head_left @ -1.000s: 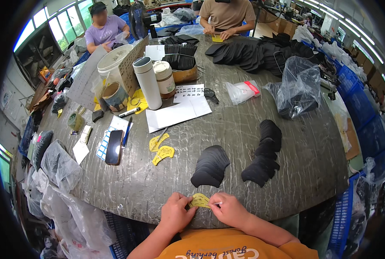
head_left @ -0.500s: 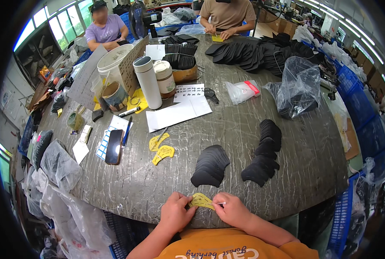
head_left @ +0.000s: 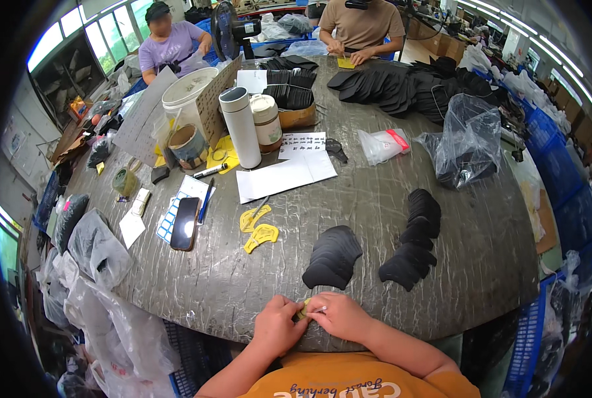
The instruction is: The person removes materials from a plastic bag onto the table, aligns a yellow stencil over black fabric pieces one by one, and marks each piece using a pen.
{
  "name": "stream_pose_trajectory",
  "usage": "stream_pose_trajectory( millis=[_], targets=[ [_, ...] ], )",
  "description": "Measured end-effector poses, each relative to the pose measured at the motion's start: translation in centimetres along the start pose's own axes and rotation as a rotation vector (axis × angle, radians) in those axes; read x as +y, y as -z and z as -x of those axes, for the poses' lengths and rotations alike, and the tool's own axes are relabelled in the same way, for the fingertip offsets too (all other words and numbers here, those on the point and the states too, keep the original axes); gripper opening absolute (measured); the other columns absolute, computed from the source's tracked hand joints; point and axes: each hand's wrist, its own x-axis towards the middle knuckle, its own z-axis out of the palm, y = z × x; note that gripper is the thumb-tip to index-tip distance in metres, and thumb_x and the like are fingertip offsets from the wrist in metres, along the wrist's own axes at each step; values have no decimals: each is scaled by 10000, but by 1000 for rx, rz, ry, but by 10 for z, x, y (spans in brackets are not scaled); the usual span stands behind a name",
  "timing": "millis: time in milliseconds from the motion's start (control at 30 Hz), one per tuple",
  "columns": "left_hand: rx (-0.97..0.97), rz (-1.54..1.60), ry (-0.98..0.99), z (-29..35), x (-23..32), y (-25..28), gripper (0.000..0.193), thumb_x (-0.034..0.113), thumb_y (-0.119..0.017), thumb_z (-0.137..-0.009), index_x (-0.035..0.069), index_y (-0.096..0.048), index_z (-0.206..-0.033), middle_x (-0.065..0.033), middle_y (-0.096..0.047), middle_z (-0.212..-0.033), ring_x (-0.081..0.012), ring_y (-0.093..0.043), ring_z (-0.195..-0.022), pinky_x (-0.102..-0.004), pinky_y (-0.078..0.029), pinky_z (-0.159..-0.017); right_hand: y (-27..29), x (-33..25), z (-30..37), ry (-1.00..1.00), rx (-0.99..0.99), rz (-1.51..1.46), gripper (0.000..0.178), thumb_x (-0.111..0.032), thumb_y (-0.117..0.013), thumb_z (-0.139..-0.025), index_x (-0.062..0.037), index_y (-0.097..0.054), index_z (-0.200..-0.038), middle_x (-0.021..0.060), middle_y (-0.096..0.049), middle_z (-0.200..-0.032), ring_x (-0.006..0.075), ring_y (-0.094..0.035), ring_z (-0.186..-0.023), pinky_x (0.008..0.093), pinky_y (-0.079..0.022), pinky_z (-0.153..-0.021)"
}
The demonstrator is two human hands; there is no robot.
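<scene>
From my end of the feed, left hand [head_left: 277, 325] pinches the yellow piece [head_left: 303, 310] between thumb and fingers, near the table's [head_left: 177, 285] front edge; most of it is hidden by the hands. Right hand [head_left: 339, 316] is curled around a thin white stick [head_left: 320, 309], right up against the left; can't tell pen or tool, nor whether its tip touches the piece. Just beyond the hands I've got a spread black stack [head_left: 332, 257], then a longer black row [head_left: 413, 240] to its right. Two yellow cut-outs [head_left: 263, 232] lie left of the stack. Phone [head_left: 184, 224] farther left, blue pen [head_left: 205, 205] beside it. Further out: folded white paper [head_left: 287, 177], white flask [head_left: 241, 129] and jar [head_left: 265, 125] standing upright side by side, clear bag [head_left: 468, 146] on the right. At the far side I see one co-worker in purple [head_left: 170, 48], another in tan [head_left: 362, 26] handling something yellow [head_left: 346, 63].
</scene>
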Motion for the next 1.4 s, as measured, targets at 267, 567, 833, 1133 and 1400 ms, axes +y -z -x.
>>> stream_pose_trajectory(
  millis=[267,567,833,1133,1400],
  targets=[
    [0,-7,-13,0,-2,2,275,228,-808,-716,67,-732,-925,-100,-625,-900,-303,-647,-794,-393,-535,-666,-6,2,-5,19,65,28,88,-92,-632,-865,-39,-570,-899,143,-624,-836,358,-614,-823,443,-491,-731],
    [-5,-1,-11,0,0,2,301,225,-822,-704,48,-729,-930,-100,-623,-899,-296,-647,-796,-391,-534,-661,-2,3,-5,-66,152,-27,83,-60,-642,-869,-29,-565,-867,152,-621,-804,351,-625,-784,416,-498,-691],
    [-9,3,-10,-1,0,2,298,219,-819,-708,46,-731,-934,-104,-622,-907,-300,-648,-796,-392,-534,-664,2,3,-4,-93,143,-14,96,-72,-643,-873,-28,-560,-853,154,-620,-799,358,-624,-779,421,-494,-688],
    [-17,5,8,-1,2,3,307,219,-828,-702,53,-735,-943,-98,-621,-909,-296,-647,-789,-391,-534,-663,3,2,-3,-128,195,-28,85,-52,-625,-868,-21,-548,-849,167,-624,-808,377,-623,-790,428,-495,-695],
    [-21,2,18,-1,2,4,303,220,-826,-708,51,-737,-944,-97,-619,-896,-289,-646,-785,-388,-532,-663,7,5,4,-111,223,16,67,-41,-640,-863,-14,-579,-852,152,-647,-815,349,-643,-767,403,-508,-684]
  ],
)
